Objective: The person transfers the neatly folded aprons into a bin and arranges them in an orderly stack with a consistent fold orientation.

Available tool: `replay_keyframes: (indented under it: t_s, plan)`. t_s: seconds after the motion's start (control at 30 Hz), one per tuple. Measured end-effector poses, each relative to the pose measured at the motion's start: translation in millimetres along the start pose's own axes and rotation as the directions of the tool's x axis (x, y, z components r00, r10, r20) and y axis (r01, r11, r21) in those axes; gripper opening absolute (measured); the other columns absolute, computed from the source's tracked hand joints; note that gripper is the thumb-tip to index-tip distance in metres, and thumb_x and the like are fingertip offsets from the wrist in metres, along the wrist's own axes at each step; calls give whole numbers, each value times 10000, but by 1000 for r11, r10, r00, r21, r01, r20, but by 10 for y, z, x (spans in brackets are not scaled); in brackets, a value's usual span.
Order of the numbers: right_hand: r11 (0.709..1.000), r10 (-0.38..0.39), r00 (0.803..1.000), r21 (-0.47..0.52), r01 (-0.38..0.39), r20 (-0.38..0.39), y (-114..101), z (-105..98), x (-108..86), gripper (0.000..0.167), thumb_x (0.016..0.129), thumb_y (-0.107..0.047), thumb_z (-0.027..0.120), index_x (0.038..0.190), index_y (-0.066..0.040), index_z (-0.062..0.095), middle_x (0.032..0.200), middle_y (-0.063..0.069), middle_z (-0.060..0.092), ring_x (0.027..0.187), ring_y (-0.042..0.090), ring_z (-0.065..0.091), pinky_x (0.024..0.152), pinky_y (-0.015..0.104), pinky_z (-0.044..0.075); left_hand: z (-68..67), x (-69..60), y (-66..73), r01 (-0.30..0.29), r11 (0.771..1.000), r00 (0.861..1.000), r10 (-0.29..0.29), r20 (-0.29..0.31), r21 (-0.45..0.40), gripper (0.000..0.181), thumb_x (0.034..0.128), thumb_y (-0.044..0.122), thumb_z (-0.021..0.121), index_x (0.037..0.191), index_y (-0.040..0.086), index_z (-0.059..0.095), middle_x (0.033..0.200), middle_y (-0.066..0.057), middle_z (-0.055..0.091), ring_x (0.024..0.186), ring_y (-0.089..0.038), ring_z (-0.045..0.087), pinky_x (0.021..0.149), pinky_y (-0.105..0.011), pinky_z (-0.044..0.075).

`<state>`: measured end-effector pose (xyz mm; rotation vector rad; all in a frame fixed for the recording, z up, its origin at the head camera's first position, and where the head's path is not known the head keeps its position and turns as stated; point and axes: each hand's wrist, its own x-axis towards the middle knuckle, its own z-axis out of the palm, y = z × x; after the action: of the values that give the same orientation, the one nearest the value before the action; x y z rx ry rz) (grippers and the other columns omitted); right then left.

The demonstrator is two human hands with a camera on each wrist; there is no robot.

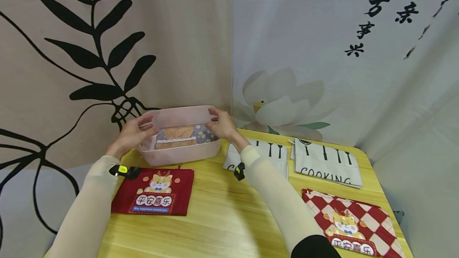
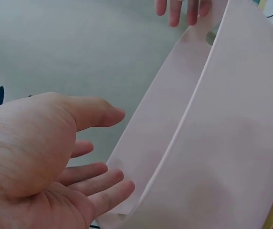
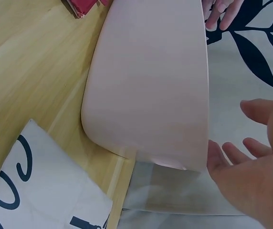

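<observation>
A pink oblong bin (image 1: pixel 179 157) stands at the back of the wooden table. Inside it lies a folded cloth (image 1: pixel 178 132), orange-brown with a white lace strip, beside blue floral fabric (image 1: pixel 203 133). My left hand (image 1: pixel 134 132) is at the bin's left end, thumb apart from the loosely straight fingers. At the right end is my right hand (image 1: pixel 224 124), its fingers slightly bent by the rim. Both wrist views show the bin's pink wall (image 2: pixel 232 109) and nothing pinched between thumb and fingers. Whether the fingertips touch the rim I cannot tell.
A folded red cloth (image 1: pixel 154 204) lies in front of the bin. To the right are two folded white printed cloths (image 1: pixel 277 162) (image 1: pixel 328 164) and a red-and-white checked one (image 1: pixel 380 226). Curtains (image 1: pixel 186 43) hang right behind the table's back edge.
</observation>
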<state>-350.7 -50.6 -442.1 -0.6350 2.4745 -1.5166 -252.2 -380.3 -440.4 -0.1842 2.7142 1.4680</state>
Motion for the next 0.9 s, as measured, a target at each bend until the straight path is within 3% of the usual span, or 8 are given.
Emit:
replay_keyframes:
  t_s: [0.4, 0.9]
  plan:
    - [999, -41, 999, 11, 41, 23, -13, -49, -49, 686, 1071, -131, 759, 1701, -96, 489, 1716, 188, 547, 1519, 448, 587, 1232, 575, 566, 26, -14, 8, 5, 1000, 1000, -4, 19, -5, 887, 1121, 299, 732, 1811, 105, 210, 1871, -226, 263, 1701, -517, 330, 1335, -717, 377]
    - [994, -103, 993, -42, 106, 54, 29, -134, -191, 729, 1083, -211, 761, 1732, -116, 442, 1723, 155, 548, 1495, 405, 606, 1243, 538, 561, 177, -45, 105, -74, 996, 997, 73, 26, 53, 848, 1128, 321, 718, 1798, 86, 253, 1862, -235, 279, 1667, -551, 371, 1299, -732, 420]
